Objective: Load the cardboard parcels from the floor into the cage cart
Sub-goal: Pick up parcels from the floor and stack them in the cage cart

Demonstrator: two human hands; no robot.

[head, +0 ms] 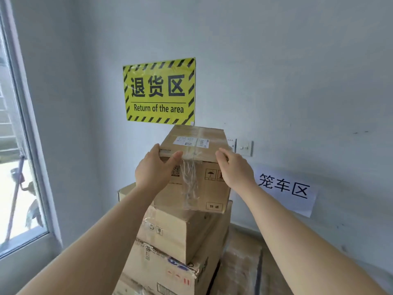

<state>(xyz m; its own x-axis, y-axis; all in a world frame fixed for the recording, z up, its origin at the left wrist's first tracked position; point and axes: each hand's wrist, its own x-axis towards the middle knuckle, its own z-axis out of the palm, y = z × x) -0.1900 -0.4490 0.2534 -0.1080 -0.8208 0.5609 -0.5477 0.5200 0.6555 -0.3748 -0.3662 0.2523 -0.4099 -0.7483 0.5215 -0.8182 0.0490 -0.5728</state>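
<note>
The left hand (153,170) and right hand (235,170) grip the top parcel (192,138) by its near edge, fingers (222,155) curled over it.

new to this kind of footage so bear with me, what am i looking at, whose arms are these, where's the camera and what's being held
There is no machine here. These are a person's bare arms, filmed by one wide-angle camera worn on the head, looking forward and down. The left hand and right hand grip the top parcel, with fingers curled over its near upper edge. That parcel is at the top of a stack of cardboard parcels in a corner. On the wall are a yellow sign reading "Return of the area", a white paper sign and a light switch. A window is at the left.
</note>
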